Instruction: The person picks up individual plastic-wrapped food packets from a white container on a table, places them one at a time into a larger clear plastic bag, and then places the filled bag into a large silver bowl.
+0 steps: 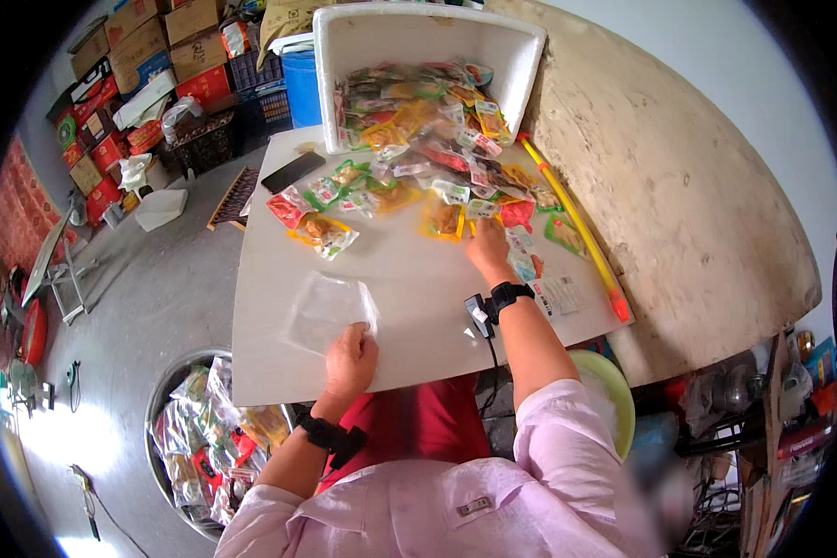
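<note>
My left hand [352, 359] pinches the edge of a clear plastic bag [331, 314], which looks empty and hangs over the near left of the white table [404, 300]. Farther right, my right hand [488, 247] is on a vacuum-packed food packet [483, 209] with a white label at the edge of a heap; its fingertips are partly hidden. Beside it lies a yellow-edged food packet [444, 216]. More packets spill from a tipped white foam box [326, 91] at the back. Yellow- and red-edged packets [319, 231] lie apart at the left.
A black phone [293, 172] lies at the back left. Along the right edge runs a yellow tube with orange ends [579, 227]. A metal basin [155, 446] of filled bags stands on the floor at the left, and a pale green tub [624, 404] at the right.
</note>
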Motion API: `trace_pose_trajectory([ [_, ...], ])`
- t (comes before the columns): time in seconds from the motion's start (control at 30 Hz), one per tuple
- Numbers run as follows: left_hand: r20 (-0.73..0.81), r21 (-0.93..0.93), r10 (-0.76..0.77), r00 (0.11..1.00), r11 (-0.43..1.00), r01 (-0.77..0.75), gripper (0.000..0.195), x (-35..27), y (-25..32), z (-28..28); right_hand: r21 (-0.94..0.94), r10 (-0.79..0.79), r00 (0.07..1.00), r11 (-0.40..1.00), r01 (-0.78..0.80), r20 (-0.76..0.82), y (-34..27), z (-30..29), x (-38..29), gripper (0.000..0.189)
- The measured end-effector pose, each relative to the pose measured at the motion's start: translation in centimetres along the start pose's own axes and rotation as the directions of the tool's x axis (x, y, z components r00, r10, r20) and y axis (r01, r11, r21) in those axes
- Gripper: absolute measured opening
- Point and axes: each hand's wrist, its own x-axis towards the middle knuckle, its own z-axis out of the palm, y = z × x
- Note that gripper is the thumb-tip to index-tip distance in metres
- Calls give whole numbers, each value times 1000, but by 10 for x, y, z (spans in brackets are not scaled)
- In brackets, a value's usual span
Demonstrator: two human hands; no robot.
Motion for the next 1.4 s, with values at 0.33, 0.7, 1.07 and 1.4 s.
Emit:
trace_pose_trajectory([
  [0.33, -26, 15, -8, 1000, 1000, 8, 17, -2, -3, 2, -4, 89, 900, 995, -96, 426, -16, -43, -13, 39],
  [0.7, 3, 46, -66, 998, 997, 66, 18, -2, -1, 0, 207, -557, 800, 829, 520, 220, -61, -81, -113, 34],
  [1.07, -77, -68, -70, 995, 996, 65, 18, -4, -6, 1, 466, -598, 784, 749, 472, 167, -104, -119, -166, 53],
  [1.4, -78, 56, -64, 995, 996, 68, 17, -1, 1, -8, 433, -644, 738, 734, 522, 202, -92, -132, -185, 30],
])
